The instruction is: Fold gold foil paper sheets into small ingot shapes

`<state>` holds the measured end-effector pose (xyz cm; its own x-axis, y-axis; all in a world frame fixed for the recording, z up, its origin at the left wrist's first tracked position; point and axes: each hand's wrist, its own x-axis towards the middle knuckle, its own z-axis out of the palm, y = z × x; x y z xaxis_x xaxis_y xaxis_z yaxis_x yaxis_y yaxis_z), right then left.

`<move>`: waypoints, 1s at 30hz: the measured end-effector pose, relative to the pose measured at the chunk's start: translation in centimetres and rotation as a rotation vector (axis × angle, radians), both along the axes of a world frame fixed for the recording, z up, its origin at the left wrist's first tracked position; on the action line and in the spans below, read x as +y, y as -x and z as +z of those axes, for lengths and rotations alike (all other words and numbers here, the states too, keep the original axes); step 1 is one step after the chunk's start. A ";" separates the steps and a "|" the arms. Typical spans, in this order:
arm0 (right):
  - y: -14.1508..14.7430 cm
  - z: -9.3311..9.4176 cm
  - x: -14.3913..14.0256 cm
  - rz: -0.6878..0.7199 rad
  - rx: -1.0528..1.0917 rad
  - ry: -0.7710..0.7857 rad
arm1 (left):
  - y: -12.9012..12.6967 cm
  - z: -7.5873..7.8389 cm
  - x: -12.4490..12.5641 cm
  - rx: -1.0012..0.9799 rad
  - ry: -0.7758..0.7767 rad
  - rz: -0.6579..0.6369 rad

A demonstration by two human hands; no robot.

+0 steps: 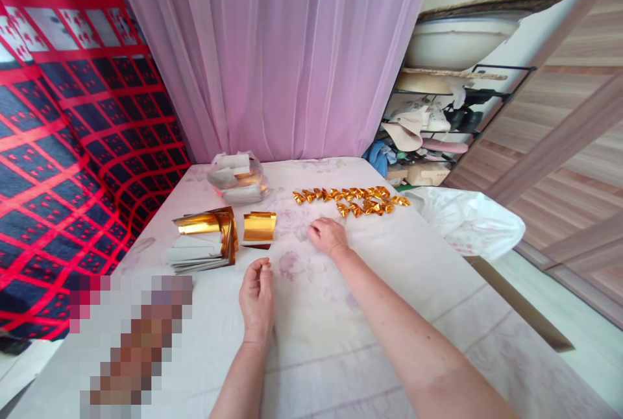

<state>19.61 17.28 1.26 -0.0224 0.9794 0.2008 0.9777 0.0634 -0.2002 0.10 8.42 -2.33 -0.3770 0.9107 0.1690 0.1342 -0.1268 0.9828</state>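
Observation:
My left hand point(256, 296) is above the table, its fingers curled in toward the thumb, and nothing shows in them. Just beyond its fingertips lies a small stack of gold foil paper sheets point(259, 227). To its left is a larger pile of gold and grey-backed foil sheets point(202, 244). My right hand point(328, 235) is further forward, fingers bent downward and closed; whatever is in them, if anything, is hidden. Beyond and to the right of it, folded gold foil pieces point(335, 194) lie in two rows.
A clear plastic bag point(238, 179) of more sheets lies at the table's point(311, 354) back left. A pixelated patch covers the near left. A white plastic bag point(467, 221) is by the right edge. Behind are a purple curtain point(292, 49) and a loaded rack point(438, 114).

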 end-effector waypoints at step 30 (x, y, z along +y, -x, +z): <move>2.7 -2.0 -6.4 0.349 0.265 -0.443 | 0.3 -1.2 0.5 0.058 -0.103 0.035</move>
<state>16.91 10.89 -0.70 -0.2198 0.7455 0.6292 0.8051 0.5028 -0.3145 -0.19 8.93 -3.48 -0.3948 0.8741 0.2830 0.1962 -0.2207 0.9554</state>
